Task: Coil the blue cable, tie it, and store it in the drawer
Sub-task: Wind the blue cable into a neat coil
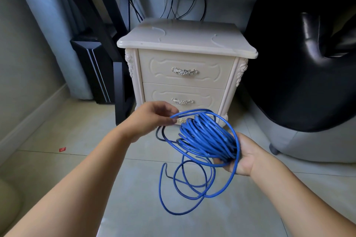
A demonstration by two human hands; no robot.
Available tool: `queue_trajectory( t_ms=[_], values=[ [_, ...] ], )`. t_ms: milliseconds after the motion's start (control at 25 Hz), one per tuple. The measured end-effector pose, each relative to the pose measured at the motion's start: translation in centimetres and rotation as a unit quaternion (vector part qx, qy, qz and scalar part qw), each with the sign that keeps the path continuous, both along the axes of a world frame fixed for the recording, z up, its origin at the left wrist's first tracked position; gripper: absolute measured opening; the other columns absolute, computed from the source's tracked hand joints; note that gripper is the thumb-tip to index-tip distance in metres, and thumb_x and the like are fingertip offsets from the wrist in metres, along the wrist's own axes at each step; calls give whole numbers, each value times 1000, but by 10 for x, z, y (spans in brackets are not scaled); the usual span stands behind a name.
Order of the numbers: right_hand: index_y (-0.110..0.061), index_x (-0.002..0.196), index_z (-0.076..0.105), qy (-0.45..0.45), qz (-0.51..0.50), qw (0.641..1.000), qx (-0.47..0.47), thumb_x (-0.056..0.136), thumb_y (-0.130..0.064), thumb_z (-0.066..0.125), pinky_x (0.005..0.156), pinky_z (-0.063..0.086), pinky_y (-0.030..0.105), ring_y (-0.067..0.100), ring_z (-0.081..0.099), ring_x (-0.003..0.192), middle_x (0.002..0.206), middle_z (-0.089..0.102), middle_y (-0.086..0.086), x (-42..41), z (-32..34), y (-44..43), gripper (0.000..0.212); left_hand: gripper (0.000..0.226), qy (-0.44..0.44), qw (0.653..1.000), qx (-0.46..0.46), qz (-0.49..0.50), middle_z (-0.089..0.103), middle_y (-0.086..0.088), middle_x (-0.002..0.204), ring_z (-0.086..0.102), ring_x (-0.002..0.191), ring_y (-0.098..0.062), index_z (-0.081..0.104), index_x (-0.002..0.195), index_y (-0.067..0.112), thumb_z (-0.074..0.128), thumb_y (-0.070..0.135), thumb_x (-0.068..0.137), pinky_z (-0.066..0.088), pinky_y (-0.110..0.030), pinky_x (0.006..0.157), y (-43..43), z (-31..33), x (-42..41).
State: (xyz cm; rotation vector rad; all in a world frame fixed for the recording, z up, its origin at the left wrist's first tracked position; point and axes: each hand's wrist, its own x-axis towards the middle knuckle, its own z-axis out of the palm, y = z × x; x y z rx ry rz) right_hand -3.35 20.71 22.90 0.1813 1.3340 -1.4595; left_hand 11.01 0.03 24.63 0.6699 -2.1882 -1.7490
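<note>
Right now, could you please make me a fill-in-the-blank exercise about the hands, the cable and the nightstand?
1. The left hand pinches one strand of the ____ cable.
2. The right hand holds the coiled part; the rest hangs ____ it.
3. The top drawer of the white nightstand is ____.
Missing words: blue; below; closed.
</note>
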Motion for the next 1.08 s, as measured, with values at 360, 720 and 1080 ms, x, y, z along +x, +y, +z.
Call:
queue_trajectory(
  t_ms=[360, 720, 1080],
  values=[
    [-1, 78, 74, -33, -56, 993, -97, 73, -16, 61, 57, 60, 39, 31, 72, 63, 79, 73, 16, 7, 10, -2, 21, 32, -325, 924, -195, 50, 73, -9, 87, 69, 86, -24, 70, 93, 2, 60, 32, 93, 58, -35, 74, 7, -4, -4],
    [6, 128, 56, 0, -136, 976, -169, 92, -4, 51, 93, 55, 45, 36, 67, 108, 121, 66, 26, 30, 5, -32, 38, 40, 166, 960, 223, 40, 73, -3, 96, 69, 97, -19, 64, 110, 11, 78, 21, 74, 53, -33, 86, 96, -1, -26],
    [-4, 105, 68, 58, 40, 995, -64, 75, -11, 69, 97, 50, 53, 41, 67, 94, 108, 69, 25, 28, 22, -19, 30, 28, 132, 976, 80, 155, 55, 0, 65, 53, 59, -14, 60, 78, 14, 70, 6, 53, 45, -23, 54, 60, 29, -11]
  ],
)
